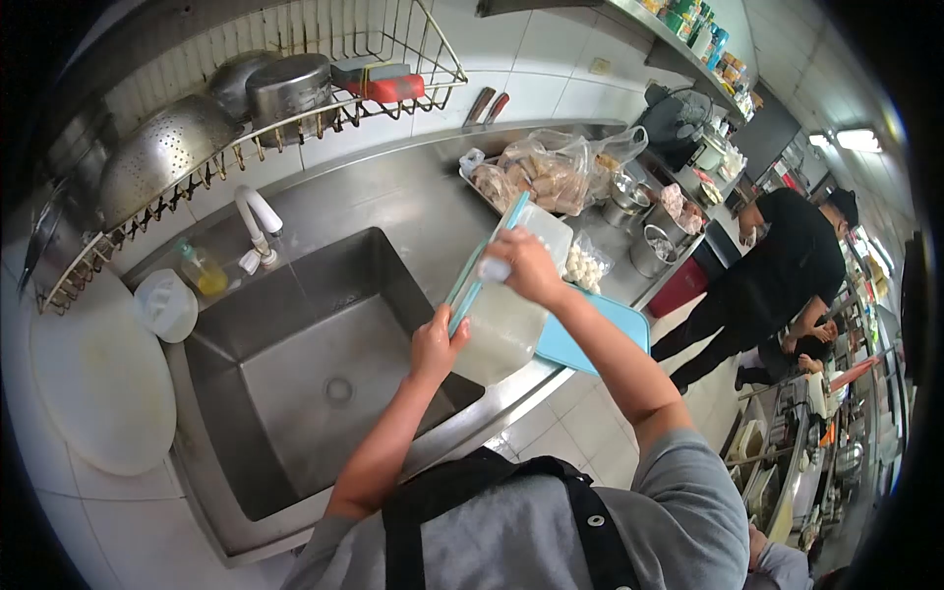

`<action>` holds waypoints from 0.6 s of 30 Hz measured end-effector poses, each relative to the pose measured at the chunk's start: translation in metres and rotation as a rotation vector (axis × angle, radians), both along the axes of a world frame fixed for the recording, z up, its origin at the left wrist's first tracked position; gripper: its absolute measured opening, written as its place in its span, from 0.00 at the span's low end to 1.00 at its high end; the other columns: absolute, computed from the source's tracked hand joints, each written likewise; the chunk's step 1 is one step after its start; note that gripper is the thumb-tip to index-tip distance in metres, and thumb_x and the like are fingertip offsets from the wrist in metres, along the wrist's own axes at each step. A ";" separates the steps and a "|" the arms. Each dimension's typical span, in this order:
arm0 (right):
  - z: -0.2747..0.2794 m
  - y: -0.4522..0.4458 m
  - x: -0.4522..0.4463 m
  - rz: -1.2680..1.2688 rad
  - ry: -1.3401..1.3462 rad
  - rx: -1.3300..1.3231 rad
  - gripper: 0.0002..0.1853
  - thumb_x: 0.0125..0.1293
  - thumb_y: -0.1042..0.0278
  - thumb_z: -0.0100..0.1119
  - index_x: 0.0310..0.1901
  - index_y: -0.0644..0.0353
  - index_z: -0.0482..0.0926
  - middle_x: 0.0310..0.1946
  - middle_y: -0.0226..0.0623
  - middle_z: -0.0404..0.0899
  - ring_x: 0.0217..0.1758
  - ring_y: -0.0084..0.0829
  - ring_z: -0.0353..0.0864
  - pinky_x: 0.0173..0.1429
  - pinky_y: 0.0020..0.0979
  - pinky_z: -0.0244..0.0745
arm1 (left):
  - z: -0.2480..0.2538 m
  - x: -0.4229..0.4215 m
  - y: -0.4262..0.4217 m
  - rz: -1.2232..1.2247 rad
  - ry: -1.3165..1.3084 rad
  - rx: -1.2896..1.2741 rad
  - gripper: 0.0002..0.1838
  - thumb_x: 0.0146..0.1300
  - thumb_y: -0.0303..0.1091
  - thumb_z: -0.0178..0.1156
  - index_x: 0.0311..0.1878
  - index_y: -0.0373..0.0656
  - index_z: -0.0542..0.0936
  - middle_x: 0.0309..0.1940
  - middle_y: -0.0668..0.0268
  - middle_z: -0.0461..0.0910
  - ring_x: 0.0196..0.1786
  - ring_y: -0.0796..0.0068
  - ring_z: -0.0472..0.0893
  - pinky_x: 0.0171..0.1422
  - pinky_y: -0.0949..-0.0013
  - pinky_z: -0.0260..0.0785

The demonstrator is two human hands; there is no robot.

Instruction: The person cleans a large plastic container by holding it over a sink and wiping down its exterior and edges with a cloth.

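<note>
A translucent plastic container with a pale blue-green rim is tilted on its side at the sink's right edge. Fingers of my left hand are wrapped round the near part of that rim. My right hand is closed on something small and whitish, pressed near the far part of the rim. Beneath and to the right of the container lies a flat light-blue lid. A bag of small white round items rests just behind the lid. To the left is the steel sink.
A wire rack with pots and a colander hangs above the sink. Near the faucet stands a soap bottle. Bagged food and metal pots sit on the counter. A person in black stands at the right.
</note>
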State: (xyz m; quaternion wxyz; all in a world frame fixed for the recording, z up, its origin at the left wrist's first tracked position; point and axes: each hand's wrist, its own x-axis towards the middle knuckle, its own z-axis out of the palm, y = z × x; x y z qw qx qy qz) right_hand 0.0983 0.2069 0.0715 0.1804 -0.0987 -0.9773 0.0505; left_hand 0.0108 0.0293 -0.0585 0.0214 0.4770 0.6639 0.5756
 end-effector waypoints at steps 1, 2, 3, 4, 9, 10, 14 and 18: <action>0.002 -0.010 -0.001 0.040 -0.006 0.003 0.14 0.49 0.71 0.67 0.40 0.47 0.85 0.35 0.36 0.76 0.50 0.43 0.77 0.51 0.45 0.72 | 0.000 0.000 0.000 0.010 0.009 0.003 0.16 0.68 0.43 0.60 0.37 0.39 0.70 0.20 0.50 0.77 0.26 0.44 0.80 0.26 0.50 0.69; 0.001 -0.023 0.000 0.079 -0.013 0.001 0.14 0.49 0.70 0.68 0.41 0.47 0.85 0.36 0.36 0.76 0.50 0.43 0.77 0.51 0.45 0.72 | 0.000 0.000 0.000 0.019 0.018 0.002 0.16 0.68 0.43 0.60 0.37 0.39 0.70 0.20 0.50 0.76 0.26 0.43 0.80 0.26 0.50 0.69; 0.002 -0.030 0.001 0.118 -0.021 -0.003 0.14 0.50 0.69 0.68 0.41 0.47 0.85 0.36 0.36 0.77 0.51 0.43 0.76 0.52 0.45 0.71 | 0.001 -0.001 0.002 0.022 0.018 0.014 0.16 0.68 0.43 0.60 0.38 0.39 0.70 0.20 0.50 0.76 0.26 0.43 0.80 0.27 0.50 0.69; -0.006 -0.021 0.001 0.135 -0.018 -0.059 0.15 0.51 0.68 0.68 0.42 0.46 0.84 0.39 0.35 0.77 0.53 0.42 0.76 0.52 0.45 0.71 | 0.001 -0.001 0.001 0.019 0.017 0.017 0.16 0.68 0.43 0.60 0.38 0.39 0.70 0.20 0.50 0.76 0.26 0.43 0.80 0.27 0.49 0.69; 0.003 0.001 -0.004 0.065 -0.008 0.043 0.13 0.51 0.67 0.68 0.41 0.45 0.84 0.40 0.33 0.77 0.52 0.41 0.76 0.52 0.44 0.72 | -0.002 -0.002 0.003 0.007 0.029 0.032 0.17 0.69 0.44 0.59 0.38 0.38 0.70 0.20 0.49 0.77 0.26 0.42 0.80 0.28 0.48 0.70; 0.001 -0.013 -0.004 0.141 -0.022 0.058 0.13 0.51 0.66 0.69 0.41 0.46 0.84 0.40 0.33 0.77 0.52 0.40 0.76 0.52 0.44 0.72 | -0.004 -0.001 0.004 0.011 0.031 0.040 0.17 0.69 0.44 0.59 0.38 0.38 0.70 0.20 0.49 0.77 0.26 0.42 0.80 0.28 0.48 0.70; -0.003 -0.021 -0.008 0.162 -0.016 -0.005 0.13 0.47 0.70 0.69 0.38 0.49 0.84 0.38 0.34 0.77 0.50 0.41 0.76 0.52 0.42 0.72 | 0.001 -0.003 0.000 0.013 0.009 0.009 0.18 0.70 0.46 0.57 0.37 0.38 0.69 0.20 0.49 0.77 0.26 0.42 0.80 0.28 0.47 0.70; 0.003 -0.001 -0.007 0.123 0.022 -0.007 0.13 0.45 0.72 0.69 0.36 0.50 0.84 0.34 0.36 0.77 0.45 0.44 0.77 0.50 0.43 0.72 | 0.003 0.000 -0.001 0.014 0.002 -0.025 0.19 0.70 0.46 0.57 0.36 0.39 0.69 0.20 0.49 0.77 0.26 0.42 0.80 0.27 0.46 0.69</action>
